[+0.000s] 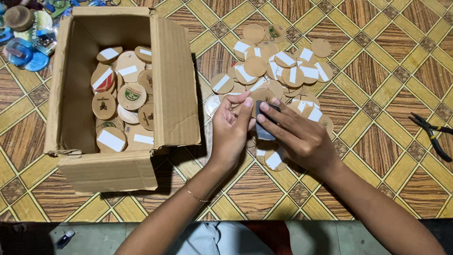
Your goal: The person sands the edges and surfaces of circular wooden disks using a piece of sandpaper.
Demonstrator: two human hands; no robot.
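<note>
Two hands, left hand [231, 130] and right hand [297, 137], meet just right of the cardboard box [172, 80], fingers clamped on one wooden disc [261, 97]; bare floor [377, 156] lies beyond the disc pile [278, 71].

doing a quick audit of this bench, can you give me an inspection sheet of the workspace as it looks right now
surface: floor with a brown and yellow diamond pattern.
job's things: pile of round wooden discs, many with white strips, loose on the floor; one wooden disc and a dark flat piece held between both hands.
clutter: open cardboard box at left, partly filled with more discs; black pliers at right; blue and mixed items at top left; small bottle at bottom left.
grippers: left hand and right hand together, fingers pressing on the held pieces; thin bracelet on the left wrist.
cables: nothing seen.
surroundings: the person's lap at the bottom edge.
</note>
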